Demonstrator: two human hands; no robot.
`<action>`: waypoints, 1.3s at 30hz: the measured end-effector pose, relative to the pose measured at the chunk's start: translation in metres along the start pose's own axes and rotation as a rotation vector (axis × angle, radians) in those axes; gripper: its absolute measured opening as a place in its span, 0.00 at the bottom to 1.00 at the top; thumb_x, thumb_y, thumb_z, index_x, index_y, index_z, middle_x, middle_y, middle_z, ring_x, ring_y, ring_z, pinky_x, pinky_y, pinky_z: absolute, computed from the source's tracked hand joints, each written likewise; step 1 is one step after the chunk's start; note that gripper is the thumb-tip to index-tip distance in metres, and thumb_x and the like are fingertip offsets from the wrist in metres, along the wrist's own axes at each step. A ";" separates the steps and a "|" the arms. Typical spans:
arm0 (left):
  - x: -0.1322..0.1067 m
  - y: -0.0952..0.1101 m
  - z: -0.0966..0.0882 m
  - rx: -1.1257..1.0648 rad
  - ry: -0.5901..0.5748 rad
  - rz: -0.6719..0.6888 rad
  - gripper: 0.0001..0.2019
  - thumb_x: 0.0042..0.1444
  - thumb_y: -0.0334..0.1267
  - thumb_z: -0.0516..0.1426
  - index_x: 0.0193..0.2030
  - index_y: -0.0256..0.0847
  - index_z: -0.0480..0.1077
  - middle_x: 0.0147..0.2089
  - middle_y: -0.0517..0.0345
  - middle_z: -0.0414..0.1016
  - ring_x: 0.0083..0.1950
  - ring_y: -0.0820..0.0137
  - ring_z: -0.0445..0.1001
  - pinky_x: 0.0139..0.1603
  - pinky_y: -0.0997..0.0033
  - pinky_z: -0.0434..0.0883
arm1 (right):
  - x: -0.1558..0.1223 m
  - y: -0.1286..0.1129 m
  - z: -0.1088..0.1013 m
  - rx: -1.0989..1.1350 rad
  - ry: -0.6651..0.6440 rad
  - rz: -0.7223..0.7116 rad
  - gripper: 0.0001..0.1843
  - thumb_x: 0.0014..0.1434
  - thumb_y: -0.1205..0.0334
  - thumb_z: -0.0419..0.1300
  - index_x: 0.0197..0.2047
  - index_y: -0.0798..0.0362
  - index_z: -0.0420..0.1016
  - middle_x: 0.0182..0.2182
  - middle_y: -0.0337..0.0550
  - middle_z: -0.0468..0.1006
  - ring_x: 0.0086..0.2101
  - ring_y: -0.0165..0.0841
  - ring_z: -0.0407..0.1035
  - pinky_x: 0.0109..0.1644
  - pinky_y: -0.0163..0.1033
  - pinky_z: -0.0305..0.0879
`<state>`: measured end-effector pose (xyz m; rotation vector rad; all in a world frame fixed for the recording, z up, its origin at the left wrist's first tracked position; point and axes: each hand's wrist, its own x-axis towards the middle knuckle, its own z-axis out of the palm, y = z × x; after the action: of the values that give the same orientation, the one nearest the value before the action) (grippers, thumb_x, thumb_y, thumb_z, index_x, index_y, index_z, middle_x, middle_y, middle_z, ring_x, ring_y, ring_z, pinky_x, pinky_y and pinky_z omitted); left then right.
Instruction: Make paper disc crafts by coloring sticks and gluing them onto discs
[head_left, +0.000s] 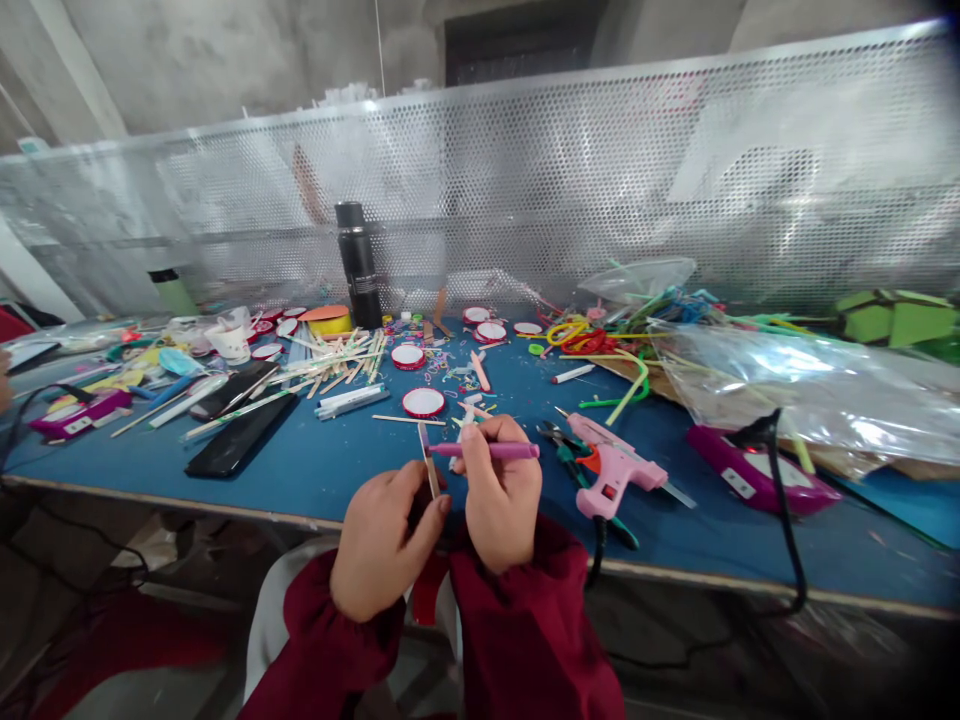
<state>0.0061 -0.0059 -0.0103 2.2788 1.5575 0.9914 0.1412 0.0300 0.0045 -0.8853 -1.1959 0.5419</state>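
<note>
Between the thumb and fingers of my left hand [390, 540] stands a thin wooden craft stick [431, 468], its upper part coloured purplish. My right hand [502, 500] grips a purple marker [506, 451], whose tip touches or nearly touches the stick from the right. Just beyond the hands lie a round white disc with a red rim [424, 402] and another loose stick [409, 420]. A pink hot glue gun [619, 460] rests to the right of my right hand, partly over teal-handled pliers [574, 465].
Purple power strips [765, 475] [82, 412] sit at both sides. A black phone [241, 437], white markers [351, 402] and a heap of craft sticks [352, 360] lie left. A black bottle [358, 265] stands behind, before a perforated metal screen [525, 190]. Clear plastic bags [825, 380] spread right.
</note>
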 end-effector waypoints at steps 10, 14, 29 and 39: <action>0.000 -0.003 -0.002 -0.127 -0.033 -0.012 0.15 0.72 0.50 0.49 0.43 0.43 0.70 0.39 0.55 0.77 0.42 0.63 0.73 0.43 0.64 0.62 | 0.001 0.000 0.002 0.024 -0.004 0.020 0.18 0.69 0.52 0.57 0.28 0.49 0.66 0.21 0.34 0.70 0.25 0.30 0.65 0.34 0.38 0.62; 0.001 -0.004 -0.006 -0.232 -0.043 -0.015 0.14 0.72 0.48 0.49 0.44 0.43 0.70 0.39 0.56 0.77 0.42 0.65 0.73 0.42 0.67 0.62 | 0.000 0.000 0.002 0.077 -0.010 0.045 0.18 0.69 0.51 0.58 0.28 0.49 0.67 0.21 0.34 0.70 0.25 0.31 0.66 0.34 0.38 0.63; 0.004 -0.008 -0.007 -0.429 -0.063 -0.090 0.14 0.73 0.48 0.48 0.43 0.41 0.69 0.34 0.59 0.76 0.36 0.70 0.70 0.35 0.71 0.60 | -0.001 0.002 0.001 0.117 0.003 0.030 0.19 0.69 0.50 0.59 0.29 0.50 0.68 0.22 0.35 0.72 0.25 0.30 0.65 0.33 0.37 0.62; 0.003 -0.007 -0.006 -0.398 -0.060 -0.086 0.16 0.73 0.50 0.47 0.44 0.42 0.69 0.32 0.59 0.73 0.37 0.68 0.70 0.36 0.70 0.60 | -0.002 0.002 0.001 0.132 0.003 0.012 0.19 0.70 0.50 0.58 0.28 0.50 0.68 0.22 0.35 0.73 0.25 0.30 0.66 0.34 0.38 0.63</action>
<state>-0.0024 -0.0013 -0.0084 1.9350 1.2848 1.0861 0.1400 0.0300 0.0019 -0.7812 -1.1393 0.6211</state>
